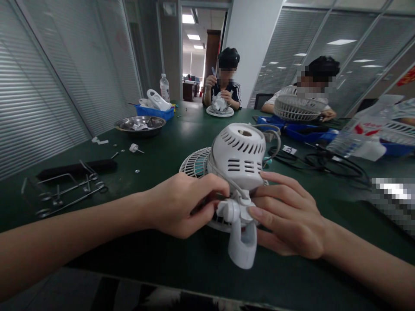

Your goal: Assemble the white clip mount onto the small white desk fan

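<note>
A small white fan (238,160) lies grille-down on the dark green table (181,259), its vented motor housing facing up. My left hand (181,205) is curled around the lower left of the housing near the pivot joint. My right hand (285,214) grips the joint from the right, fingers pressed on the white bracket (241,242) that sticks out toward me. The fan's grey cord (274,138) loops off behind the housing.
Metal wire parts (65,190) and a black strip (78,168) lie at left. A steel bowl (140,125), a blue tray (154,111) and a bottle (164,87) stand farther back. Two other people sit across with fan grilles (300,108). Black cables (327,164) and blue trays lie at right.
</note>
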`<state>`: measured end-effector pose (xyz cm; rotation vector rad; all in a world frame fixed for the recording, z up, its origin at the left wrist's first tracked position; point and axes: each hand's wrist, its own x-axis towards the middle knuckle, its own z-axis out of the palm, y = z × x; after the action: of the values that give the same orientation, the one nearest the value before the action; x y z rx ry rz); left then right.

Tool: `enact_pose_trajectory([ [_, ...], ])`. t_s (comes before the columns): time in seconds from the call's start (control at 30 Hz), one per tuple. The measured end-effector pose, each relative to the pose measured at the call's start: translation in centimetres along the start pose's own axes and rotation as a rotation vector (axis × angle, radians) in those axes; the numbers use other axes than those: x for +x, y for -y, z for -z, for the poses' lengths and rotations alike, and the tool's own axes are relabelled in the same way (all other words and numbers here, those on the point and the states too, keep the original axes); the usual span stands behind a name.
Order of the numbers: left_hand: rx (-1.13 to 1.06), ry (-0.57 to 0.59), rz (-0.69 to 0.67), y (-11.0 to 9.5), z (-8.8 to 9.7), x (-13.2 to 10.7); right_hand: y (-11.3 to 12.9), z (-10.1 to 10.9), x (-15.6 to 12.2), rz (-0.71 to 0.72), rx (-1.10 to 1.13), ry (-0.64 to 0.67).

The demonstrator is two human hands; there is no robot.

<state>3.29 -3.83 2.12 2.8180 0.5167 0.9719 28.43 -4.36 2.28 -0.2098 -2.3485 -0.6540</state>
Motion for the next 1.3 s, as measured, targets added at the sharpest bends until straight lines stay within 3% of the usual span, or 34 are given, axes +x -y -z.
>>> enact_pose_trajectory([
  [0.17, 0.003, 0.023, -0.103, 0.2, 0.0, 0.1, 0.0, -0.1, -0.1, 0.011, 0.000, 0.008],
  [0.4, 0.041, -0.080, -0.121, 0.1, -0.2, 0.3, 0.0, 0.0, 0.1, 0.017, -0.004, 0.006],
  [0.73, 0.125, -0.018, -0.118, -0.5, -0.2, 0.7, -0.1, 0.0, -0.1, -0.012, 0.004, 0.018],
  [0.93, -0.020, -0.082, -0.057, -0.6, -0.3, 0.3, -0.2, 0.2, 0.2, -0.031, 0.077, 0.017],
  [1.17, -0.059, -0.144, -0.063, -1.3, -0.5, 0.1, 0.2, 0.1, 0.3, -0.175, 0.183, -0.135],
  [1.3, -0.122, -0.182, -0.044, -1.1, -1.0, -0.2, 0.1, 0.2, 0.2, -0.174, 0.206, -0.106],
])
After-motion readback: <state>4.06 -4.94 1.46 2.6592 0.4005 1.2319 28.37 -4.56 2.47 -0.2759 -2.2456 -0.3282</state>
